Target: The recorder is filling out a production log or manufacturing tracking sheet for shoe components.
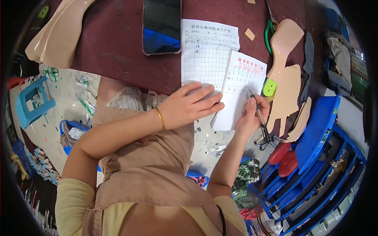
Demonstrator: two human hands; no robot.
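My right hand (252, 117) is closed around a pen (260, 115), its tip on a small white notepad (245, 74) with red print and handwritten marks. The pad lies tilted at the table's near edge, its lower end reaching past that edge. My left hand (191, 105) rests with fingers stretched out across the lower edge of a gridded paper form (201, 63) and near the pad's left side. The pad overlaps the form's right part. Close to the form's upper left lies a smartphone (162, 29), its screen dark.
Scissors with green handles (268, 37), glossy beige shoe-sole-shaped pieces (285, 39) and a bright green tag (270, 87) lie right of the pad. More beige pieces (59, 39) sit at left. A blue stool (34, 103) and blue rack (315, 188) flank the littered floor.
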